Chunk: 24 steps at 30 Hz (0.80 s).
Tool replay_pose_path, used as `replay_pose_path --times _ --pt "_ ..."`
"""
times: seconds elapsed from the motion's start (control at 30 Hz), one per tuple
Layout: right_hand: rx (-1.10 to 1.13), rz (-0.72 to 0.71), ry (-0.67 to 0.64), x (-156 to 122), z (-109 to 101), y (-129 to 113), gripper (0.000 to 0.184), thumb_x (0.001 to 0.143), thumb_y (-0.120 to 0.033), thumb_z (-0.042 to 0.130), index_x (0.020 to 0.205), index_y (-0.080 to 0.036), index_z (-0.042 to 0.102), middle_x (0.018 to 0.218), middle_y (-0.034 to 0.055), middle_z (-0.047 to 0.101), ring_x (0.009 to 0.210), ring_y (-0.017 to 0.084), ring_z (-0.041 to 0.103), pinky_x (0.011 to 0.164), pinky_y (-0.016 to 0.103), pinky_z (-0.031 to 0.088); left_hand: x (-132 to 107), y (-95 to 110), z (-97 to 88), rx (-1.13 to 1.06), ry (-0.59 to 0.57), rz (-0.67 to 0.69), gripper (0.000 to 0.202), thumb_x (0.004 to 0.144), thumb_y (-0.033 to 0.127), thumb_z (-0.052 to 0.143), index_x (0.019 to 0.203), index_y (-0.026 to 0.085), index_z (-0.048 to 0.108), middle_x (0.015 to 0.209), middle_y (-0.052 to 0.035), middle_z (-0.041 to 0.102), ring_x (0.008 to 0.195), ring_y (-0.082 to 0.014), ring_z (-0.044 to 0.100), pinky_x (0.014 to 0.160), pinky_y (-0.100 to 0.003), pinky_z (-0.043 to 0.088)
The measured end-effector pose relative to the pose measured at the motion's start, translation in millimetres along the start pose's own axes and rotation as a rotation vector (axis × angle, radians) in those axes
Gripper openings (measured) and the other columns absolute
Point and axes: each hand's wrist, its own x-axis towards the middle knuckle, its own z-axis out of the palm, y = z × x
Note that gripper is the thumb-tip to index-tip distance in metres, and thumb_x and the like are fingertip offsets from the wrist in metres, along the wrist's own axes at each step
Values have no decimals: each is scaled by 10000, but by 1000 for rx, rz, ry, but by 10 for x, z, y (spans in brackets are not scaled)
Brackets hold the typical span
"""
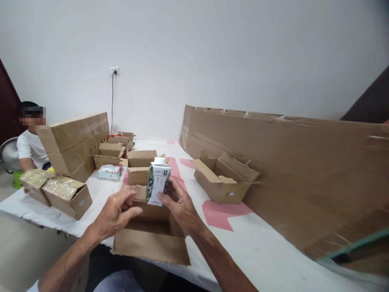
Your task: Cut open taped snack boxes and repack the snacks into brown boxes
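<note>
My right hand (179, 202) grips a white and green drink carton (158, 182) with a white screw cap, holding it upright by its lower right side. Just left of the carton is my left hand (119, 209), its fingers apart and nothing in them. Both hands are above an open cardboard box (152, 245) at the table's near edge, its front flap folded out toward me. The part of the box's inside that shows is brown cardboard in shadow; the rest is hidden behind my hands and the carton.
Open cardboard boxes stand farther back, one (225, 180) on the right. At left are a wipes pack (108, 172), two filled boxes (67, 196) and stacked closed cartons (75, 140). A large cardboard sheet (288, 174) borders the right side. A person (30, 142) sits far left.
</note>
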Motion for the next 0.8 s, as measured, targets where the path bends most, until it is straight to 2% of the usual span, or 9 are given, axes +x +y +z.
replay_pose_path --times 0.03,0.1,0.23,0.37,0.47,0.53,0.6,0.7,0.8 --pt "1 11 -32 -6 60 0 509 850 -499 811 1273 -290 620 1310 77 722 1191 277 686 1038 452 563 53 25 -24 -59 72 -14 449 933 411 693 1327 200 644 1156 -100 709 992 -231 662 811 -320 536" --pt "-9 24 -95 -13 191 -1 527 856 -485 809 1303 -293 606 1319 78 716 1214 276 678 1036 440 565 161 78 -65 -161 108 -21 546 914 459 717 1382 202 607 1234 -111 698 1041 -245 661 815 -323 546" --pt "-38 -8 -167 17 385 -16 518 875 -452 795 1325 -278 607 1323 77 715 1177 256 699 1006 405 588 312 134 -113 -320 53 -73 520 852 565 774 1182 174 677 1020 -63 734 914 -231 675 762 -310 548" --pt "-93 -51 -194 85 420 -70 526 905 -389 756 1399 -284 606 1363 70 706 1159 255 716 1006 421 602 384 133 -149 -450 96 -139 611 689 574 910 1067 159 671 939 -44 737 875 -220 679 764 -307 556" --pt "-189 -105 -208 144 392 -144 595 887 -326 763 1455 -298 592 1419 70 680 1221 278 690 1069 473 572 456 177 -240 -517 105 -150 614 666 569 928 1045 152 682 964 -64 764 891 -234 705 802 -339 579" --pt "-250 -156 -169 195 321 -195 574 878 -323 766 1433 -304 619 1377 67 700 1209 278 685 1072 483 568 540 219 -374 -509 142 -138 596 666 562 930 1024 149 691 970 -72 779 888 -243 722 813 -357 594" --pt "-300 -188 -67 256 170 -231 512 884 -351 758 1383 -302 655 1281 66 731 1134 264 700 1022 468 591 653 242 -576 -457 234 -96 577 658 555 934 998 155 694 956 -67 787 863 -243 732 800 -360 608" --pt "-407 -211 109 340 -205 -221 406 910 -415 725 1293 -283 704 1220 77 735 1066 258 701 973 468 595 845 215 -939 -373 381 -11 561 645 559 940 961 169 690 921 -53 785 820 -234 738 763 -349 624" --pt "-499 -154 178 374 -564 -126 402 889 -488 737 1219 -258 734 1226 101 728 1101 289 688 997 511 565 1006 152 -1168 -308 425 11 550 646 543 945 954 167 687 915 -50 773 812 -222 733 744 -328 620"
